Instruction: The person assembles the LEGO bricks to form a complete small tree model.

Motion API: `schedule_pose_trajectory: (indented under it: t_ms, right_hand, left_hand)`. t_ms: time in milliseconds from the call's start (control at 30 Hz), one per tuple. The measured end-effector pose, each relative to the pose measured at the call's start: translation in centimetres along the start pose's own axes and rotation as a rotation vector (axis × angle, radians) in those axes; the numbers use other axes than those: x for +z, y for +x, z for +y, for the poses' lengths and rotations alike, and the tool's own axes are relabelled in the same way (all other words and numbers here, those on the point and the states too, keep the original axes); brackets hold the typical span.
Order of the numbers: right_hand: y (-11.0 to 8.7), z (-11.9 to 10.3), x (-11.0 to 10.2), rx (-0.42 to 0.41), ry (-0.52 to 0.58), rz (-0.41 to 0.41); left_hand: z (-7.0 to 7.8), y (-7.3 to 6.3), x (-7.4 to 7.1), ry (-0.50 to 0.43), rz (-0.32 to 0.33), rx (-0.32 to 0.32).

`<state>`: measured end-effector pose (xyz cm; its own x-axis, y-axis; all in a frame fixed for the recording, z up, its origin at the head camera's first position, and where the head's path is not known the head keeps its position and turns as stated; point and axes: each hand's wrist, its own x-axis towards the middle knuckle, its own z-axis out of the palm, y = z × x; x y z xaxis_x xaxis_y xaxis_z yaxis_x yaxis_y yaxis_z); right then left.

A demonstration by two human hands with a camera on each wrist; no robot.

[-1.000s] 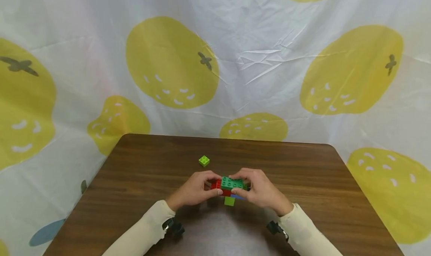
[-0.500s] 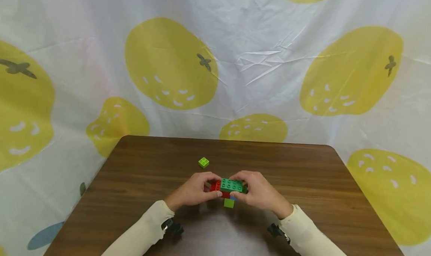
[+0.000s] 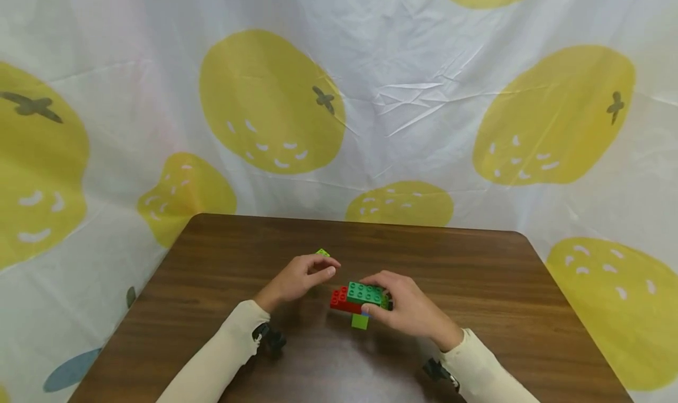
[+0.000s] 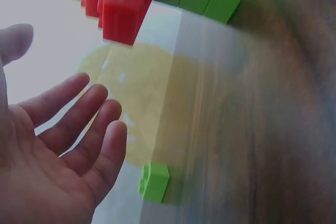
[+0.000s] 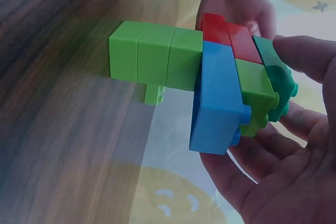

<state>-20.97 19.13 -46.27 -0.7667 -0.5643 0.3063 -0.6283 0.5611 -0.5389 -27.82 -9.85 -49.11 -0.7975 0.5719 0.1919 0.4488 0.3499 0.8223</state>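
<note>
A toy brick structure stands on the table: a column of lime green bricks (image 5: pixel 155 53) below, a blue brick (image 5: pixel 218 98) and red bricks (image 4: pixel 126 6) across it, and a dark green brick (image 3: pixel 364 293) on top. My right hand (image 3: pixel 410 303) grips its right end, thumb on the near side and fingers on the far side of the dark green brick. My left hand (image 3: pixel 302 276) hangs apart from the structure, fingers loosely bent, holding nothing. Just beyond it a loose lime green brick (image 4: pixel 155 183) lies on the table, partly covered by the hand in the head view.
The dark wooden table (image 3: pixel 243 238) has rounded far corners. Behind it hangs a white curtain (image 3: pixel 413 132) printed with yellow fruit. A small black device (image 3: pixel 270 335) is strapped to each wrist.
My left hand has let go of the red end of the structure and moved up and left, near the loose lime green brick. The right hand keeps its hold.
</note>
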Motion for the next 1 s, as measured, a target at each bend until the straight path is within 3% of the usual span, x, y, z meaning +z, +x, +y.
schedule_pose_trajectory:
  t_ms: [300, 567, 700, 1000]
  right_hand:
    - [-0.9, 0.5, -0.1, 0.027, 0.076, 0.015]
    - [-1.4, 0.8, -0.4, 0.041, 0.075, 0.025]
    - [-1.7, 0.9, -0.5, 0.048, 0.08, 0.021]
    - [-1.7, 1.1, -0.5, 0.043, 0.088, 0.012]
  left_hand:
    - [-2.7, 2.0, -0.4, 0.128, 0.209, -0.102]
    - [-4.5, 3.6, -0.8, 0.181, 0.34, -0.189]
    - [-4.9, 4.0, -0.8, 0.209, 0.345, -0.237]
    - [-5.4, 4.4, -0.3, 0.238, 0.23, -0.325]
